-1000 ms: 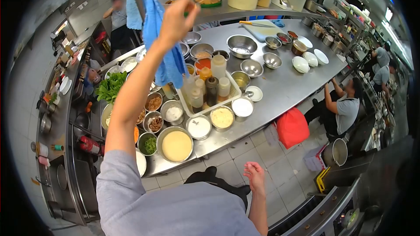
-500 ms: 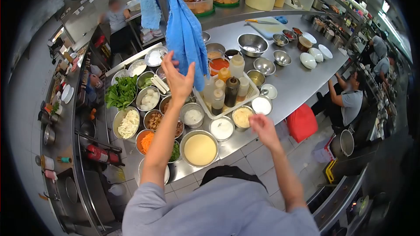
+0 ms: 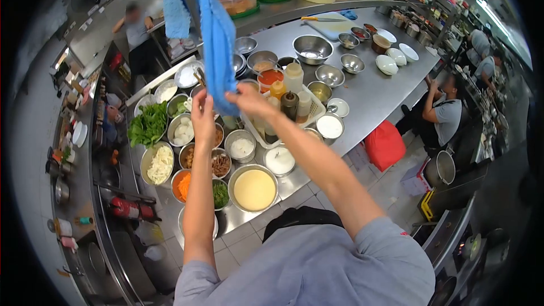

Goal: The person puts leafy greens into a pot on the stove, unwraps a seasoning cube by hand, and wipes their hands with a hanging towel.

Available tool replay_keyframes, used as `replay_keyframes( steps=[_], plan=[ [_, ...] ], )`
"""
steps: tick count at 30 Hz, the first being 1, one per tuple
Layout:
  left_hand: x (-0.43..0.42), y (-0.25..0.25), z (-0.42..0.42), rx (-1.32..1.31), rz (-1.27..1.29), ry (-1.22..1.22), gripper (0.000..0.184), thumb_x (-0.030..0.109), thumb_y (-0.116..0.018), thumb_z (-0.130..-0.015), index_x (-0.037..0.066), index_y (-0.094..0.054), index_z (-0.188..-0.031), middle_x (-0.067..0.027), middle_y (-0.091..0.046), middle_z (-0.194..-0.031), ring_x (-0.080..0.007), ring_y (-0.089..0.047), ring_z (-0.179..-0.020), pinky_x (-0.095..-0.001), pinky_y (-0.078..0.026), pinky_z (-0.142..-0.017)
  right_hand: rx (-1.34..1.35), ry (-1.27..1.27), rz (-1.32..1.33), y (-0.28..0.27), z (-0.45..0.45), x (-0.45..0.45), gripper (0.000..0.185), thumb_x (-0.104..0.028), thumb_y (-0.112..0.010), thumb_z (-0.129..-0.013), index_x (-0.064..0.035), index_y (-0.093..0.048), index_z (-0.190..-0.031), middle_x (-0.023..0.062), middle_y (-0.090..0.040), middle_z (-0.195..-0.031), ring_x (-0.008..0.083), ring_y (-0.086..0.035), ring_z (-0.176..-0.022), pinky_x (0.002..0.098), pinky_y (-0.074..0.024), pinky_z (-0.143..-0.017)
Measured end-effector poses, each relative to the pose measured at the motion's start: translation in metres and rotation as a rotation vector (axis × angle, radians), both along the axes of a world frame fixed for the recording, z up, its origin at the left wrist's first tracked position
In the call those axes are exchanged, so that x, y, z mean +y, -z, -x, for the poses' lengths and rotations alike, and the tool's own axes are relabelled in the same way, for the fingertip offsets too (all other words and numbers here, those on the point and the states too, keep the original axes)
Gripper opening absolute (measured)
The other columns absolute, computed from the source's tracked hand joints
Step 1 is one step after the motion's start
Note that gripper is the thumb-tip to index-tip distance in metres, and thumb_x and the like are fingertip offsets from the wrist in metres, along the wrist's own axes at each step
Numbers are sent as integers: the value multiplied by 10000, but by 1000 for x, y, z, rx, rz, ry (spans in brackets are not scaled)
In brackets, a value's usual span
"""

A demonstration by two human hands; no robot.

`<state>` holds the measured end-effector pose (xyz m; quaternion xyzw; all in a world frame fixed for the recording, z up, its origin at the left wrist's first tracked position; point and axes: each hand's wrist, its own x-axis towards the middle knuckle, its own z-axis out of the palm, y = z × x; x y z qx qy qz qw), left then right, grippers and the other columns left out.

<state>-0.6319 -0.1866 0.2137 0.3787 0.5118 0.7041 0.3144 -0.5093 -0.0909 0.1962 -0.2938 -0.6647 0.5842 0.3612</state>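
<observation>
A blue towel (image 3: pixel 216 34) hangs from a post in front of me, its lower end between my two hands. My left hand (image 3: pixel 202 112) is at the towel's lower left edge, fingers curled against the cloth. From the other side, my right hand (image 3: pixel 248 101) grips the lower end, fingers and thumb closed on it. Below the hands are steel bowls of leafy greens (image 3: pixel 148 123), white balls (image 3: pixel 182 129), pale strips (image 3: pixel 160 164) and pale yellow liquid (image 3: pixel 255 190). A white basket (image 3: pixel 256 130) of squeeze bottles stands behind my right forearm, partly hidden.
Steel bowls (image 3: pixel 313 49) and white bowls (image 3: pixel 386 65) stand along the counter (image 3: pixel 371 88). At the back, a knife (image 3: pixel 328 19) lies by a cutting board (image 3: pixel 334 27). A red bag (image 3: pixel 385 145) is on the right, near a seated person (image 3: pixel 445 110). Another person (image 3: pixel 136 34) is at the far left.
My right hand has moved up and left from over the front bowls to the towel and closed on it. My left hand has come down to the towel's lower end, its fingers now curled.
</observation>
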Motion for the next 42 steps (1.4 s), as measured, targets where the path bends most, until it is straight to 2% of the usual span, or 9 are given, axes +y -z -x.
replay_keyframes(
  steps=[4,10,16,22,32,36,37,40,42],
  plan=[
    [-8,10,-25,59,-175,23,201,68,-516,-936,-8,-555,-1118,-65,-616,-1010,-119,-559,-905,-264,-457,-799,715,-35,171,8,30,-53,258,-87,-570,-909,-18,-579,-1157,47,-635,-1101,116,-590,-968,276,-469,-859],
    [2,27,-29,221,-144,15,212,1,-515,-895,-10,-576,-1098,-52,-637,-961,-102,-559,-847,-240,-449,-753,200,266,-218,-9,-3,-61,311,28,-547,-836,28,-556,-1147,126,-626,-1039,171,-586,-976,319,-456,-863],
    [-26,12,-66,-100,-118,210,229,37,-519,-939,-35,-550,-1154,-58,-643,-1007,-106,-568,-890,-255,-457,-815,253,408,-429,-30,-36,-60,335,53,-555,-751,-19,-607,-1074,197,-606,-1025,375,-580,-985,400,-455,-859],
    [-25,39,-63,196,-114,183,219,44,-512,-948,-53,-558,-1139,-75,-636,-1004,-105,-573,-856,-253,-473,-763,137,321,-413,-40,-67,-59,288,9,-611,-784,1,-607,-1072,158,-678,-932,255,-661,-862,342,-491,-777],
    [-43,24,-69,378,-14,127,273,57,-502,-943,-50,-509,-1194,-94,-592,-1061,-135,-544,-944,-269,-434,-841,16,476,-369,-33,-116,-76,331,-133,-664,-809,16,-559,-1086,173,-563,-1018,315,-594,-962,364,-484,-794],
    [-61,39,-68,603,54,-64,456,11,-536,-886,-33,-387,-1315,-133,-510,-1190,-199,-511,-1071,-325,-387,-945,-31,233,-245,25,-198,-112,346,-193,-659,-843,-6,-561,-1118,125,-576,-1047,233,-575,-1034,348,-484,-847],
    [-71,37,-74,605,-4,-86,405,22,-544,-894,-34,-427,-1277,-122,-530,-1137,-181,-525,-1021,-311,-409,-906,-125,248,-322,64,-227,-124,368,-203,-665,-856,0,-560,-1144,128,-595,-1092,218,-589,-1014,343,-484,-848],
    [-101,49,-78,489,64,60,196,75,-571,-919,-24,-576,-1088,-49,-588,-889,-104,-558,-779,-234,-456,-703,-93,3,388,214,-325,-193,519,-216,-670,-881,-7,-471,-1311,97,-574,-1237,163,-536,-1119,334,-438,-963],
    [-123,38,-124,332,127,181,123,118,-587,-927,7,-640,-930,52,-524,-667,-28,-461,-588,-180,-368,-522,-422,-113,538,274,-393,-282,594,-295,-656,-890,-17,-429,-1363,103,-545,-1287,196,-511,-1161,371,-398,-1011]
  ],
)
